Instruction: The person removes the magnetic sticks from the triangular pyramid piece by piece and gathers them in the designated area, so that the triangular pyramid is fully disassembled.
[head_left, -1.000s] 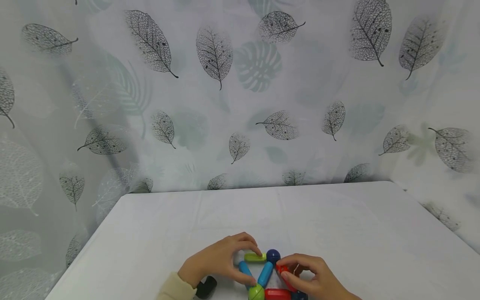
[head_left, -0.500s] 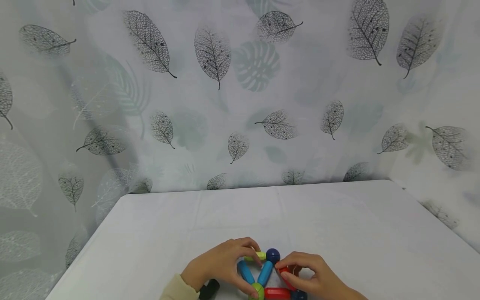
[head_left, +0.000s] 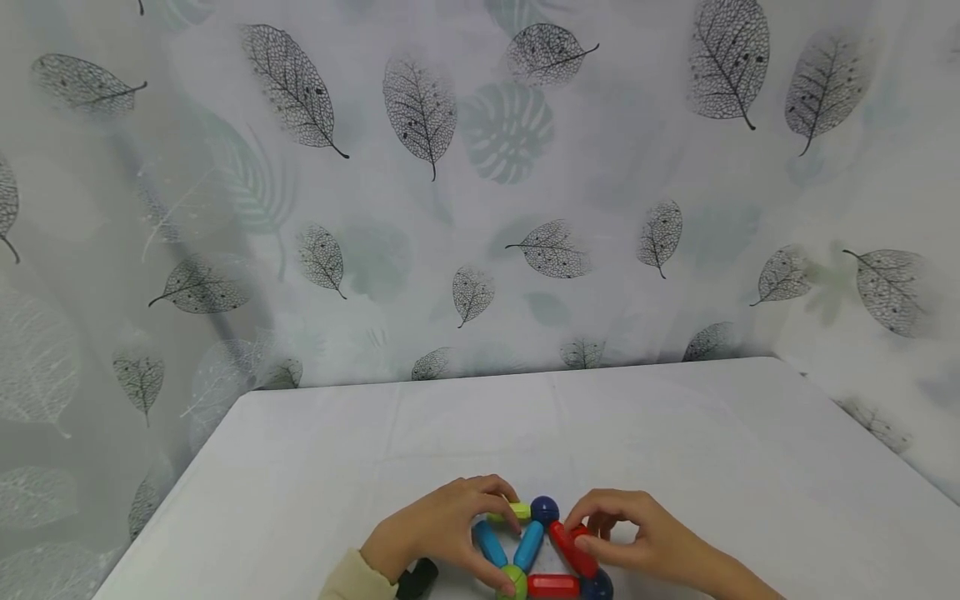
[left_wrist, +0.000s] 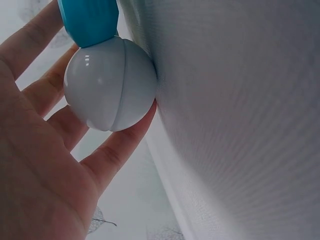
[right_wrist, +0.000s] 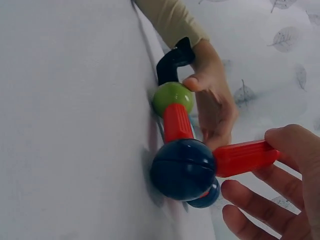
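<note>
A toy frame of building rods and balls lies on the table, with blue rods (head_left: 529, 546), a green ball (head_left: 512, 581), dark blue balls (head_left: 544, 510) and a red rod (head_left: 553, 586). My left hand (head_left: 438, 529) spans its left side, thumb on the green ball and fingers curved over a lime rod (head_left: 520, 510). Close to that palm is a white ball (left_wrist: 110, 85) joined to a blue rod (left_wrist: 92, 20). My right hand (head_left: 637, 537) pinches the free end of another red rod (right_wrist: 247, 157), whose other end meets the near dark blue ball (right_wrist: 183, 170), pointing up from the table.
A white cloth covers the table (head_left: 675, 433). Behind it hangs a leaf-print curtain (head_left: 420, 217). Something black (right_wrist: 175, 60), perhaps a wrist camera mount, sits at the left wrist by a cream sleeve (right_wrist: 172, 20).
My right hand has moved slightly up and right, and the red rod lying beneath shows more fully. My left fingers have shifted a little over the lime rod; the frame stays in place.
</note>
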